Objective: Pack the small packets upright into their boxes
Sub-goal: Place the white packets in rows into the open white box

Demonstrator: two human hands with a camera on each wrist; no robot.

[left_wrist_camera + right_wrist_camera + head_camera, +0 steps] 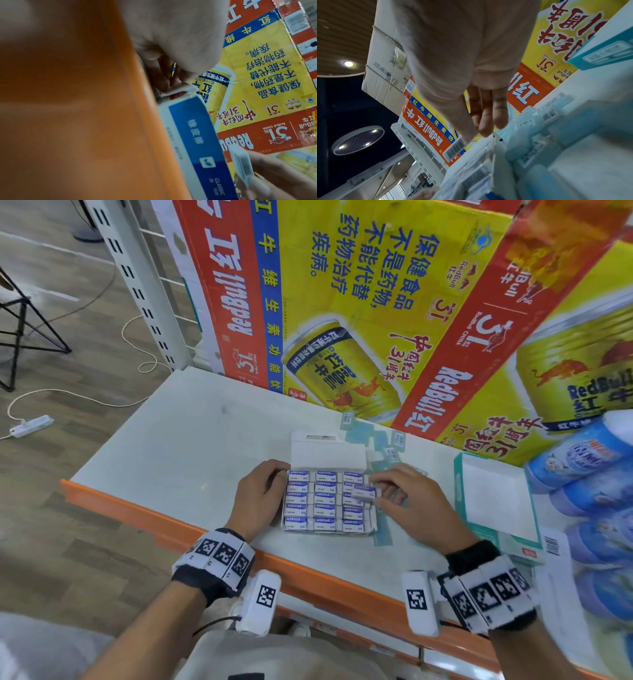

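Observation:
An open white box (373,522) lies on the white shelf (178,440), its lid flap (325,455) folded back. Blue-and-white eraser packets (323,510) stand in it in three columns. My left hand (279,477) grips the box's left side; the left wrist view shows its fingers (163,75) at a corner of the blue-sided box (197,135). My right hand (375,489) pinches one small packet (364,493) just above the right column. In the right wrist view that packet (455,148) shows a barcode below the fingertips (488,125).
Loose teal packets (383,440) lie behind and under my right hand. An empty teal-rimmed box (496,498) sits to the right, with blue-and-white packs (599,474) stacked beyond it. Red Bull cartons (342,302) wall the back. The shelf's orange edge (205,529) runs in front.

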